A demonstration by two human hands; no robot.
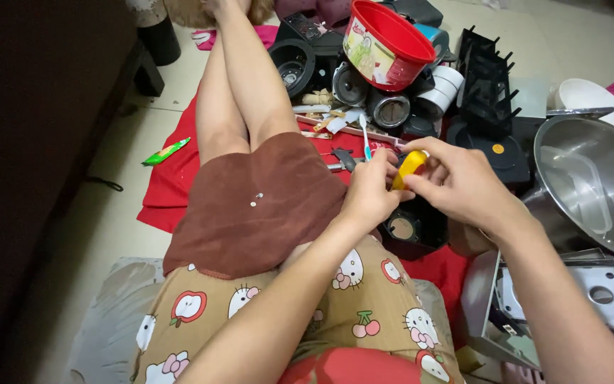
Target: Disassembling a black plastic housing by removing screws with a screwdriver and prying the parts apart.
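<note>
Item: small yellow piece [409, 168], being pinched between both hands above the lap, long axis tilting up toward the right. Left hand [369, 193] is gripping its lower end; right hand [456, 181] is closing fingertips on the upper end. Blue-and-white toothbrush [364, 140] is lying just beyond on the red cloth [168, 188].

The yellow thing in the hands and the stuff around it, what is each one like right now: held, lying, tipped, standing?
Yellow piece: pinched between both hands.
Left hand: fingers closed on the yellow piece.
Right hand: fingers closed on the yellow piece.
Toothbrush: lying on the red cloth, untouched.
Red tub: tipped on its side, empty.
Steel pot: open, lid off.
Green tube: lying flat on the floor.
</note>
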